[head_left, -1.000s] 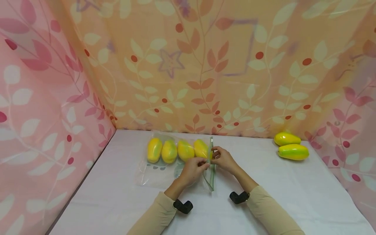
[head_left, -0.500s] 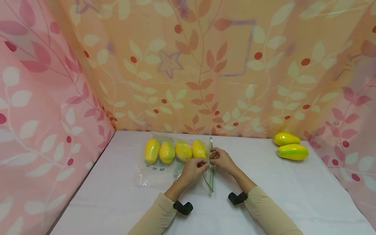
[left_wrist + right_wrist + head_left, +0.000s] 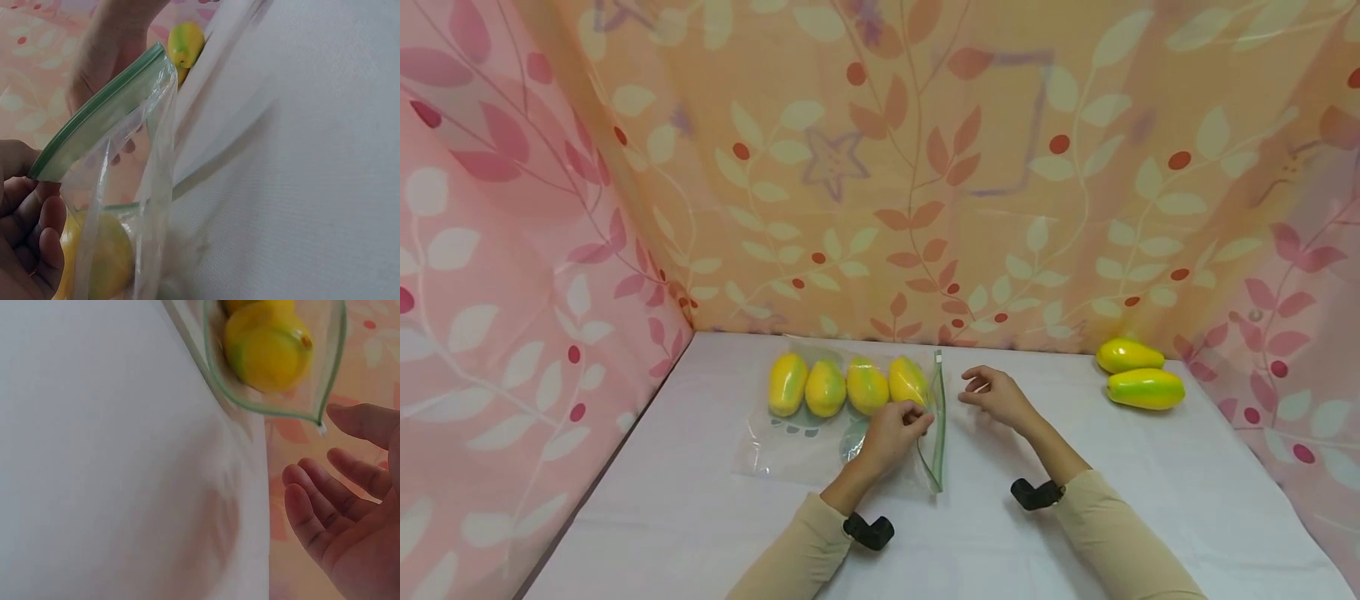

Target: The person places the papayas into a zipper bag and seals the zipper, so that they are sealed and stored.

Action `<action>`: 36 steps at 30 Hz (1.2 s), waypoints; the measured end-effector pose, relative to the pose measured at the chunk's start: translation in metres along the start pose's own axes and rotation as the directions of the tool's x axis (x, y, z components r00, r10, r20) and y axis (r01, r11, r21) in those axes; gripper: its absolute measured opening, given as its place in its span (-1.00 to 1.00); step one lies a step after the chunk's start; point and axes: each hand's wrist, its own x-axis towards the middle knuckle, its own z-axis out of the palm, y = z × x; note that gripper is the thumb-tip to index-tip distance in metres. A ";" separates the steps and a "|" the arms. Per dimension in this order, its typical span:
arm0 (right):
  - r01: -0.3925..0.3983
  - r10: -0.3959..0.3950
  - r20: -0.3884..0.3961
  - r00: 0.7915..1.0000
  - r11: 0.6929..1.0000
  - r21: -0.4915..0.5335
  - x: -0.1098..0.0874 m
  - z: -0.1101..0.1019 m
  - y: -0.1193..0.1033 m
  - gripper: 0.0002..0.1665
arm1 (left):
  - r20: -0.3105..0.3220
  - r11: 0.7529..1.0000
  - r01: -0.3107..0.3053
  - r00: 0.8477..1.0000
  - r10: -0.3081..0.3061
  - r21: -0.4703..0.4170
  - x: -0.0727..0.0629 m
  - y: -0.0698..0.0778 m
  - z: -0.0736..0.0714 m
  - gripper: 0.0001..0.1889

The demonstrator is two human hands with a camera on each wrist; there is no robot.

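The left hand [image 3: 891, 435] pinches the clear bag [image 3: 801, 457] of yellow fruits [image 3: 825, 388]; to its right hovers the right hand [image 3: 1000, 398], fingers relaxed.

Leaf-patterned curtain [image 3: 895, 183] behind white table [image 3: 958, 525]

Bag [image 3: 797, 457] on table [image 3: 647, 517]; four fruits [image 3: 825, 389] in row inside; two more fruits [image 3: 1146, 389] right; curtain [image 3: 895, 250] behind.
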 end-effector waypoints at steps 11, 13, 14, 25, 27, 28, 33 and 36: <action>-0.061 0.061 -0.015 0.998 0.997 -0.038 -0.002 -0.051 0.015 -0.43 | -0.029 0.999 0.023 0.999 -0.024 -0.031 -0.001 0.000 0.003 -0.85; -0.064 0.063 -0.023 0.998 0.996 -0.066 -0.003 -0.062 0.017 -0.41 | -0.031 0.999 0.034 0.999 -0.035 -0.032 -0.001 0.000 0.002 -0.85; -0.058 0.056 -0.031 0.998 0.995 -0.081 -0.004 -0.068 0.017 -0.41 | -0.032 0.999 0.034 0.999 -0.035 -0.031 -0.001 0.000 0.002 -0.85; -0.054 0.025 -0.134 0.991 0.975 -0.214 -0.022 -0.119 0.027 -0.48 | -0.041 0.999 0.028 0.999 -0.029 -0.020 0.000 0.001 0.002 -0.86; -0.080 0.050 -0.138 0.989 0.971 -0.226 -0.027 -0.128 0.028 -0.46 | -0.044 1.000 0.024 0.999 -0.025 -0.019 -0.001 0.001 0.002 -0.87; -0.091 0.058 -0.140 0.988 0.967 -0.238 -0.029 -0.132 0.029 -0.44 | -0.045 1.000 0.023 0.999 -0.024 -0.017 -0.001 0.002 0.002 -0.88; -0.102 0.063 -0.138 0.988 0.947 -0.303 -0.040 -0.151 0.037 -0.34 | -0.047 1.000 0.014 0.999 -0.014 0.001 -0.005 0.002 0.002 -0.89; -0.094 0.049 -0.142 0.989 0.939 -0.331 -0.044 -0.162 0.042 -0.30 | -0.050 1.000 0.004 0.999 -0.003 0.007 -0.005 0.004 0.001 -0.89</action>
